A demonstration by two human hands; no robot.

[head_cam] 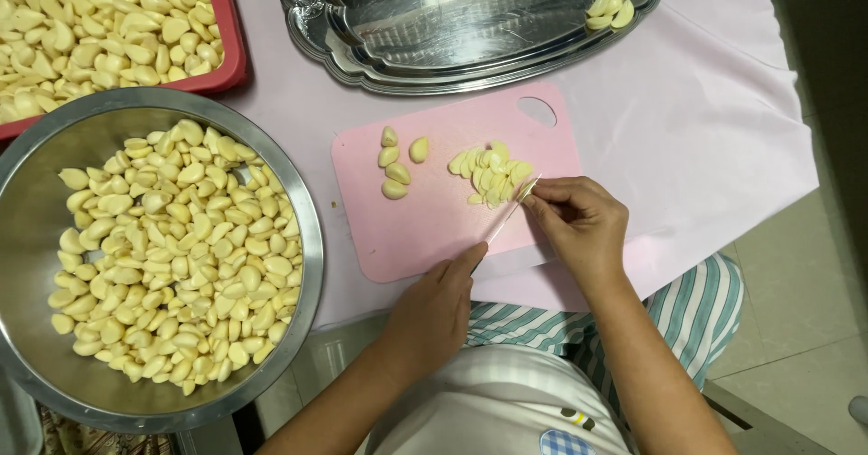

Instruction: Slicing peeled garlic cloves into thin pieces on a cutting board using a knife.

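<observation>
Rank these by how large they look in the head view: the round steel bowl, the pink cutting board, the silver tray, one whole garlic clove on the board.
1. Round steel bowl, though it sits nearer the camera.
2. Silver tray, cropped by the top edge, so its rank against the bowl is unsure.
3. Pink cutting board.
4. Garlic clove.

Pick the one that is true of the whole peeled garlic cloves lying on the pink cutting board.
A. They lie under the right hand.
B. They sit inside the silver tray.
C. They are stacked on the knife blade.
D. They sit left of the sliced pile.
D: the whole garlic cloves lie on the pink cutting board to the left of the sliced garlic pile, apart from it.
</observation>
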